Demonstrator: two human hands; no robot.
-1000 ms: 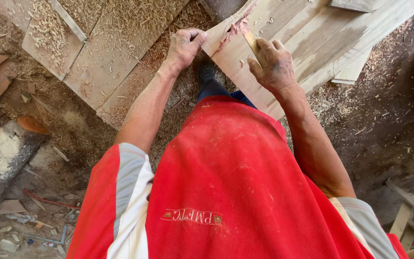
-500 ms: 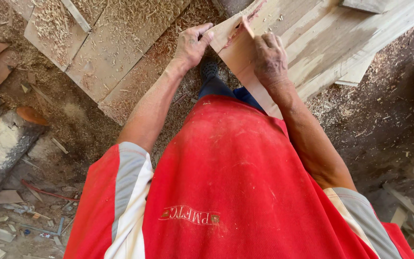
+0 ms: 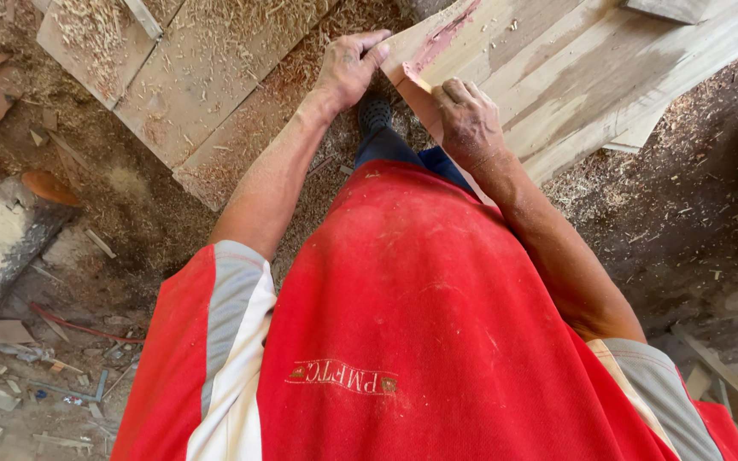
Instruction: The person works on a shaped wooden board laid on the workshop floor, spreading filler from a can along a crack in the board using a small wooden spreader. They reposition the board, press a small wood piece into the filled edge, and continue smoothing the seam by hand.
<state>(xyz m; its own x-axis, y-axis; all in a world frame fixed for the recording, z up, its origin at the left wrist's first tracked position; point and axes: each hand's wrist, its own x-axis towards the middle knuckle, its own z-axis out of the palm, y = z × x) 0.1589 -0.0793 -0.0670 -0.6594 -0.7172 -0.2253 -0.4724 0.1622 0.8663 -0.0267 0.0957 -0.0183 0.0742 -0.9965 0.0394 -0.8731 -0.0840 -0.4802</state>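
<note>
- We see a pale, rough-sawn wooden plank with a reddish streak along its near edge (image 3: 557,77). It lies slanted across the sawdust-covered ground, running from its near corner, just ahead of the person's knee, up toward the top right of the view.
- The left hand (image 3: 348,68) is at that near corner. Its fingers are curled together against the plank's end, with the fingertips pressed on the wood.
- The right hand (image 3: 470,119) rests on the plank just to the right of the corner. Its fingers are bent and closed on a thin, orange-tinted sliver of wood (image 3: 416,81), which sticks up at the plank's edge. We cannot tell whether the sliver is loose or still joined to the plank.
- The two hands are close to each other, with only the corner of the plank between them.
- Just below the plank's corner, between the forearms, a dark shoe (image 3: 375,113) and a blue trouser leg (image 3: 403,152) show above the red shirt with grey and white sleeves (image 3: 403,324).
- To the left of the plank lies a wide, flat wooden panel strewn with shavings (image 3: 198,77), also slanted and apart from the plank.
- Farther left of the plank a thick grey log with an orange cut end (image 3: 10,230) lies on the dirt, with small wood offcuts (image 3: 2,397) scattered below it.
- A smaller pale board end (image 3: 642,132) sticks out from under the plank's right side.
</note>
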